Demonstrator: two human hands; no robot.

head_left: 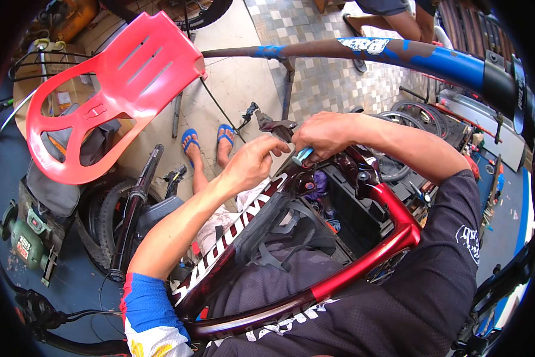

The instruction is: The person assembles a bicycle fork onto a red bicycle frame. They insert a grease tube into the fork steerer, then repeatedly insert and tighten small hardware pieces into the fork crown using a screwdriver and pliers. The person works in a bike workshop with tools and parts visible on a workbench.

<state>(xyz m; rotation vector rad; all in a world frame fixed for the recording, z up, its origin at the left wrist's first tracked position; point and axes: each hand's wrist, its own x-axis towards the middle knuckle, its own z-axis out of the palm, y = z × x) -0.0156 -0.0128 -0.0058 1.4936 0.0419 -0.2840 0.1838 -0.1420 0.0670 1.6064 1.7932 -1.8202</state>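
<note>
I'm working in tight room: the blue bar [434, 56] is crossing just above my hands, the red frame [392, 238] is hemming below, and the red chair [113, 89] is crowding my left.

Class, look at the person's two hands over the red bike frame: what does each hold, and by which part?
The right hand grips a light-blue tool handle near its top. The left hand pinches something small beside it; what it is cannot be told.

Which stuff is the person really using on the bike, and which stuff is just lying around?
In use:
- right hand gripping a light blue-handled tool
- left hand beside it, fingers pinched together
- dark red bicycle frame

Lying about:
- red plastic chair
- green bench grinder
- blue bicycle frame
- tyre
</note>
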